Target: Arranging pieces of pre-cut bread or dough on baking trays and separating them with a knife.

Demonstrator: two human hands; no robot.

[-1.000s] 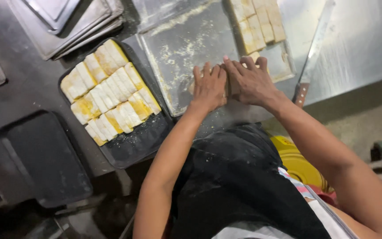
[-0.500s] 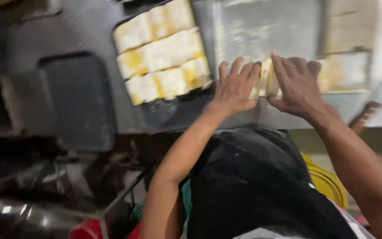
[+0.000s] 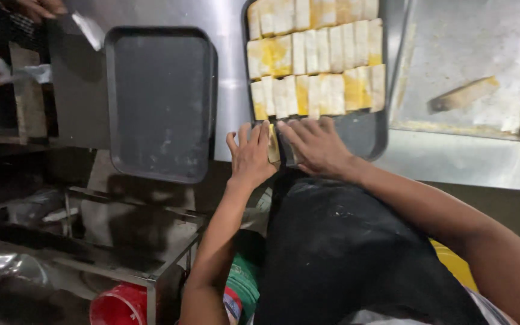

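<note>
Wide steel counter (image 3: 464, 162) across the top of the view, grey and shiny; at its far right a floured board (image 3: 452, 90) with a loose strip of dough (image 3: 461, 95) lying on it, well apart from the hands.

Two dark baking trays side by side on the counter; the left tray (image 3: 160, 102) with nothing but a dusty bottom; the right tray (image 3: 365, 135) packed with pale yellow dough pieces (image 3: 317, 57), standing close together in rows, touching one another, filling all but the near edge of that tray.

Black apron (image 3: 344, 253) dusted with flour at the bottom centre; a red bucket (image 3: 121, 306) low at the left, under a metal frame (image 3: 145, 265).

Left hand (image 3: 249, 156) at the near left corner of the filled tray, fingers stretched and together, palm flat against the side of one dough piece (image 3: 273, 147); right hand (image 3: 314, 144) just beside, also spread flat, fingers pointing left, lying on the near bare part of the same tray; the piece pressed between the two hands, standing on edge, just in front of the last row; neither hand curled round it.

Another person's hand (image 3: 37, 7) at the top left corner, near a crumpled clear plastic sheet (image 3: 85, 30); whether gripping it or not, cannot tell.
</note>
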